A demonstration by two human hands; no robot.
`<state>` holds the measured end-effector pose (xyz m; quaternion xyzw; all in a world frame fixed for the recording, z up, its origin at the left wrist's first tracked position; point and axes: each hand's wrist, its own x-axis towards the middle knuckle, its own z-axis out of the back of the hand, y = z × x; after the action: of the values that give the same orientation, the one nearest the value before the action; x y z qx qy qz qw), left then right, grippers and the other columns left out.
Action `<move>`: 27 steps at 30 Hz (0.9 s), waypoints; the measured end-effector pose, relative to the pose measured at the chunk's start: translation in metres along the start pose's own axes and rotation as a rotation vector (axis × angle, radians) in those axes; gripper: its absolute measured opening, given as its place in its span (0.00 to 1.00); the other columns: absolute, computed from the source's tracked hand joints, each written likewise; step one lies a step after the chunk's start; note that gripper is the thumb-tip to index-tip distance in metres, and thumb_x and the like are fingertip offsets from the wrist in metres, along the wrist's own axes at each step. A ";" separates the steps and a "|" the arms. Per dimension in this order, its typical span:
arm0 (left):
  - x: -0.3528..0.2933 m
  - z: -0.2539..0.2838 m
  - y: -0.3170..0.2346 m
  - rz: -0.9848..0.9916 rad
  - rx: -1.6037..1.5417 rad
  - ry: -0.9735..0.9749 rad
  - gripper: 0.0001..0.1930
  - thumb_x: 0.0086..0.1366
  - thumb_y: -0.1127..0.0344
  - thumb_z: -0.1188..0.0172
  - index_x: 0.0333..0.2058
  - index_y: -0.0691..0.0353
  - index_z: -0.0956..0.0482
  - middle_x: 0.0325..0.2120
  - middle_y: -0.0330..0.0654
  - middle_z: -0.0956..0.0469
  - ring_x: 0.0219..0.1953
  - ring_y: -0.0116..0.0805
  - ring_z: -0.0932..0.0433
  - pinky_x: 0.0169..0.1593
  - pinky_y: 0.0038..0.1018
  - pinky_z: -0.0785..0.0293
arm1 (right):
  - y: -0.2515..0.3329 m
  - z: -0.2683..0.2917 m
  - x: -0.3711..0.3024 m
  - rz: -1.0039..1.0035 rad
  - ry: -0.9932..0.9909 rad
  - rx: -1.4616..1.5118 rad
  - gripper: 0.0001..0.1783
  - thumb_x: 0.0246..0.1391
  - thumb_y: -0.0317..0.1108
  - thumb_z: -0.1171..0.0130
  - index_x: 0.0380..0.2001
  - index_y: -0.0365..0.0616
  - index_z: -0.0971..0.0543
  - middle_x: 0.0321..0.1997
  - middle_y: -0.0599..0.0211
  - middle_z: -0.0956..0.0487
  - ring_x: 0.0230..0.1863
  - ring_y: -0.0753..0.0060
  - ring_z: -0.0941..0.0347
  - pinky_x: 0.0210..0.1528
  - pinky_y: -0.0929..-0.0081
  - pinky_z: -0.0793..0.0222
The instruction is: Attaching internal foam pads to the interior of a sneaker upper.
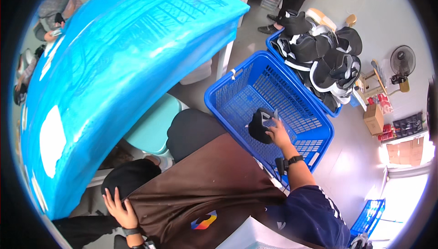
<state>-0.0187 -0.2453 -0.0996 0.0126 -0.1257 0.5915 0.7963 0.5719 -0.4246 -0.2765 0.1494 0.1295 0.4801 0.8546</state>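
Note:
My right hand (279, 135) reaches over a blue plastic basket (213, 85). Its fingers are closed on a black fabric piece (259, 128) with a pale inner edge, shaped somewhat like a cap or shoe upper. The piece hangs above the basket's slotted floor; whether it touches the bottom I cannot tell. Low on the left, my left hand (121, 210) lies with fingers spread against a rounded black shape (132, 176), apparently my own knee. It holds nothing.
A second blue basket (270, 44) beyond is heaped with black-and-white pieces (335, 69). A table under bright blue covering (114, 75) fills the left, with a turquoise stool (157, 123) beside it. People stand far off. A fan (402, 62) and cartons (374, 119) are at right.

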 end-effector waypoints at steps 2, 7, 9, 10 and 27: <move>0.004 -0.001 -0.001 0.000 0.014 0.014 0.22 0.58 0.62 0.52 0.53 0.59 0.30 0.61 0.51 0.43 0.63 0.56 0.49 0.63 0.46 0.53 | -0.008 -0.018 0.011 -0.032 0.029 0.055 0.15 0.49 0.42 0.41 0.37 0.45 0.21 0.62 0.52 0.39 0.60 0.36 0.43 0.61 0.57 0.43; 0.008 0.002 -0.007 0.002 0.054 0.067 0.22 0.61 0.62 0.54 0.54 0.59 0.31 0.61 0.50 0.44 0.64 0.54 0.51 0.64 0.45 0.56 | -0.008 -0.047 0.029 -0.019 -0.040 0.037 0.13 0.50 0.40 0.41 0.32 0.42 0.24 0.63 0.45 0.42 0.61 0.36 0.44 0.60 0.58 0.41; 0.008 0.003 -0.006 -0.008 0.070 0.075 0.22 0.62 0.61 0.54 0.54 0.60 0.32 0.61 0.49 0.44 0.64 0.53 0.51 0.64 0.45 0.56 | -0.016 -0.060 0.024 -0.010 -0.020 0.026 0.12 0.51 0.40 0.42 0.32 0.42 0.25 0.64 0.44 0.44 0.62 0.35 0.45 0.59 0.58 0.40; 0.009 0.003 -0.007 -0.021 0.074 0.075 0.22 0.62 0.60 0.55 0.55 0.60 0.32 0.61 0.49 0.44 0.64 0.53 0.51 0.64 0.45 0.57 | -0.029 -0.070 0.017 0.011 -0.016 0.052 0.11 0.51 0.38 0.43 0.32 0.42 0.25 0.64 0.44 0.45 0.62 0.35 0.46 0.59 0.58 0.40; 0.051 0.004 -0.052 -0.151 0.161 0.149 0.24 0.63 0.58 0.56 0.56 0.60 0.34 0.62 0.49 0.45 0.65 0.52 0.53 0.65 0.44 0.58 | -0.136 -0.159 -0.097 -0.565 0.895 -0.542 0.20 0.59 0.36 0.61 0.48 0.45 0.24 0.57 0.51 0.31 0.53 0.53 0.30 0.50 0.64 0.30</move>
<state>0.0429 -0.2140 -0.0779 0.0418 -0.0170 0.5373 0.8422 0.5710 -0.5542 -0.4667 -0.3314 0.3848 0.2665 0.8192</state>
